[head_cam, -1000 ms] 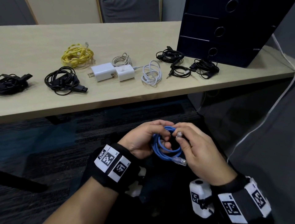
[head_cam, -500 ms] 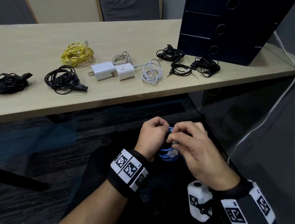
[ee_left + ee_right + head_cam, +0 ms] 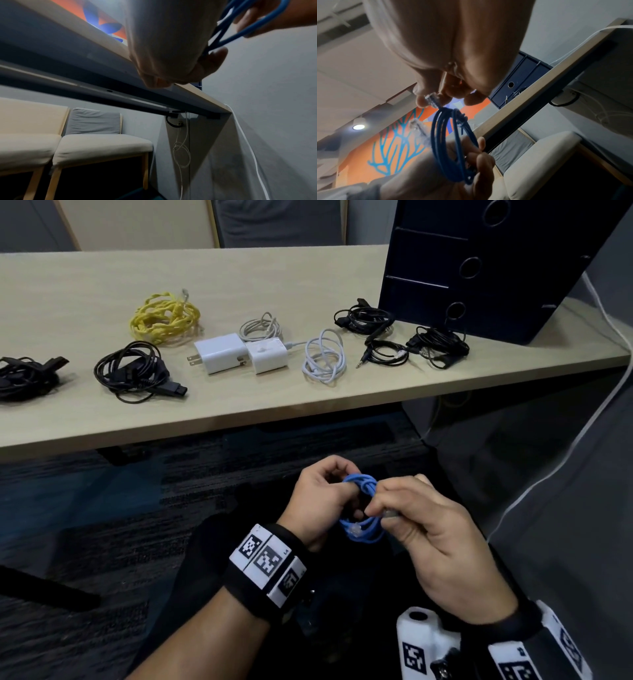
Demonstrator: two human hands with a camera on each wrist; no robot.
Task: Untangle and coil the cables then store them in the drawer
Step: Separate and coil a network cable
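Note:
A small coil of blue network cable [image 3: 362,508] [image 3: 452,143] [image 3: 240,27] hangs between both hands, below the table's front edge. My left hand [image 3: 322,501] grips one side of the coil with curled fingers. My right hand [image 3: 407,515] pinches the clear plug [image 3: 432,100] at one cable end against the coil's top. The other clear plug [image 3: 356,530] [image 3: 417,126] sticks out at the coil's lower side. The dark blue drawer unit [image 3: 486,268] stands on the table at the back right, all its drawers closed.
On the wooden table [image 3: 102,426] lie a yellow cable bundle [image 3: 164,318], black cable bundles [image 3: 132,371] [image 3: 27,376] [image 3: 364,318] [image 3: 436,345], two white chargers [image 3: 239,356], and a white cable coil [image 3: 325,357]. A white cord [image 3: 582,419] hangs off the table's right end. Dark carpet lies below.
The head view drew closer to the hands. My right hand has carried the plug end round the coil, from its upper side to lower on the right. The left wrist turned outward.

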